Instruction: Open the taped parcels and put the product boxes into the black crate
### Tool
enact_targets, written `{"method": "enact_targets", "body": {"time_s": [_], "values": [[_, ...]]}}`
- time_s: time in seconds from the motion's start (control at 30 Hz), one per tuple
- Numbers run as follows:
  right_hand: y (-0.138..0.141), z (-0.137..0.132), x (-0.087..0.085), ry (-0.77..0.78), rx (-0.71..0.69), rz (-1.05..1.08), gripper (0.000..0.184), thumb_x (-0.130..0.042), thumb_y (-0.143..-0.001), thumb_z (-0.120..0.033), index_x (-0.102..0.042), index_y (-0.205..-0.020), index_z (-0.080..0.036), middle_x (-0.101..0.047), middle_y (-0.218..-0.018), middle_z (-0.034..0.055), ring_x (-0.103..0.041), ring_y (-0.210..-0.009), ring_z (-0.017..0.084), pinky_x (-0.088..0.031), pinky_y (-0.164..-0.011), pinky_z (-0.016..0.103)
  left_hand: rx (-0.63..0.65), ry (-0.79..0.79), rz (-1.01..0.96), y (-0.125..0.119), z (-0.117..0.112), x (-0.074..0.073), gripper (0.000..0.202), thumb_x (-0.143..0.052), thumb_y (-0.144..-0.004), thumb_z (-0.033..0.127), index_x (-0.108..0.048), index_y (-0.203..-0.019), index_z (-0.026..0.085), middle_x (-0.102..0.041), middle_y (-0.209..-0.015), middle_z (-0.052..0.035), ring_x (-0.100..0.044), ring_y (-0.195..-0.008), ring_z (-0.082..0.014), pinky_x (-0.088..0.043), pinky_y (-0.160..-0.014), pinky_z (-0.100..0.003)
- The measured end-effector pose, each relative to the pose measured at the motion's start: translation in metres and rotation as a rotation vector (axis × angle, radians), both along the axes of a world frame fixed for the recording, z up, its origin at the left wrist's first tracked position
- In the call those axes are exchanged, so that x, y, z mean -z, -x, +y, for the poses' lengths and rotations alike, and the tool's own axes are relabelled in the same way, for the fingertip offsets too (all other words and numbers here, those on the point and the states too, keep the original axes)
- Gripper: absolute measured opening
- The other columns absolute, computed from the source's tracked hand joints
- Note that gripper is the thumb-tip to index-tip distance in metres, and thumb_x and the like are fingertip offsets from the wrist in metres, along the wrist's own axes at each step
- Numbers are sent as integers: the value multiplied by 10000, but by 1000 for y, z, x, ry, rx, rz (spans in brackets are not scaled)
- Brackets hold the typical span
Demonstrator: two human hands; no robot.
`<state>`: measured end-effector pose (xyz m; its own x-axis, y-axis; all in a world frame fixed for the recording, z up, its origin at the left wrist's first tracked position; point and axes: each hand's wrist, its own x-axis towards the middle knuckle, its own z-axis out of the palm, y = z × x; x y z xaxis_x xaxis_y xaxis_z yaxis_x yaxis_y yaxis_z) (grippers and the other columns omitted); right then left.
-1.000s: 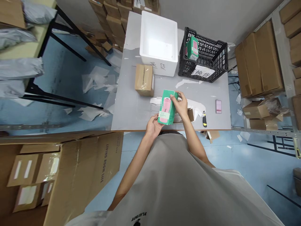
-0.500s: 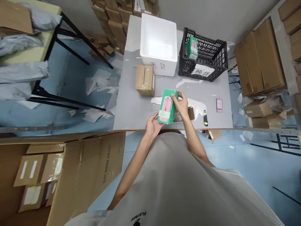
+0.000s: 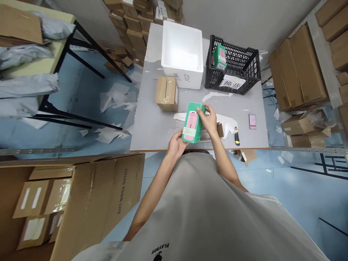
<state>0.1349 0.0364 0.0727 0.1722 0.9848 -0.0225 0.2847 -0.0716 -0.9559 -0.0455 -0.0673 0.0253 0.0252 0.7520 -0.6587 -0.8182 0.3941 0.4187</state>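
Note:
A green product box (image 3: 191,123) with a pink item printed on its front is held over the table's near edge, tilted toward me. My left hand (image 3: 177,144) supports its lower left corner, with the fingers partly behind it. At the upper right, my right hand (image 3: 208,119) grips the box, thumb on the front face. Partly hidden behind my right wrist lies an open brown carton (image 3: 220,129) on the table. Beside it are crumpled white paper (image 3: 230,125) and a black and yellow utility knife (image 3: 237,136).
On the grey table (image 3: 148,127) stand a taped carton (image 3: 166,93), a white foam box (image 3: 182,54) and a black plastic crate (image 3: 233,65) with another green box (image 3: 219,57) inside. A pink phone-like object (image 3: 252,121) lies at right. A large carton (image 3: 108,195) stands at lower left.
The view has shifted slightly. Both hands keep the same hold on the green box, with no clear movement of it.

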Motion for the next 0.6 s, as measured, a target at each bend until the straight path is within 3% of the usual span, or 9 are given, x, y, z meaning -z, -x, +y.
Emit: {"method": "enact_targets", "body": {"time_s": [0.1,0.3,0.4,0.5,0.6], "values": [[-4,-1,-1,-3,-3,-13,693,-812,-964,-847,-770,-1360,-279,-816,-1513,139,-731,-1490,353,-628,-1247,520,34,-48,-4,-5,0,-2,109,-792,-923,245,-712,-995,224,-807,-954,-12,-752,-792,-184,-626,-748,-295],[-11,-4,-4,-16,-3,-1,788,-789,-947,-942,-784,-1370,-277,-806,-1532,153,-724,-1503,349,-651,-1228,504,104,-124,59,-13,-4,-6,379,-977,-773,145,-738,-1056,225,-868,-1061,-41,-802,-882,-196,-664,-801,-299],[-19,-2,-10,-31,-40,102,861,-776,-930,-990,-779,-1438,-295,-774,-1616,154,-717,-1523,345,-691,-1170,483,129,-110,-34,-8,-4,-5,315,-922,-841,176,-764,-1109,227,-882,-1099,-64,-829,-910,-225,-691,-822,-335],[-28,-1,-19,20,-115,224,873,-799,-923,-984,-777,-1494,-324,-815,-1548,129,-774,-1429,341,-740,-1086,507,197,-61,-160,-2,-3,-3,256,-857,-930,310,-787,-1161,225,-890,-1128,-111,-868,-985,-301,-719,-852,-415],[-30,0,-24,53,-218,287,850,-838,-905,-961,-794,-1469,-328,-857,-1441,108,-813,-1345,345,-769,-1015,518,268,-73,-241,1,-3,-1,405,-798,-970,438,-824,-1298,203,-886,-1273,-189,-879,-1170,-383,-731,-917,-476]]}}
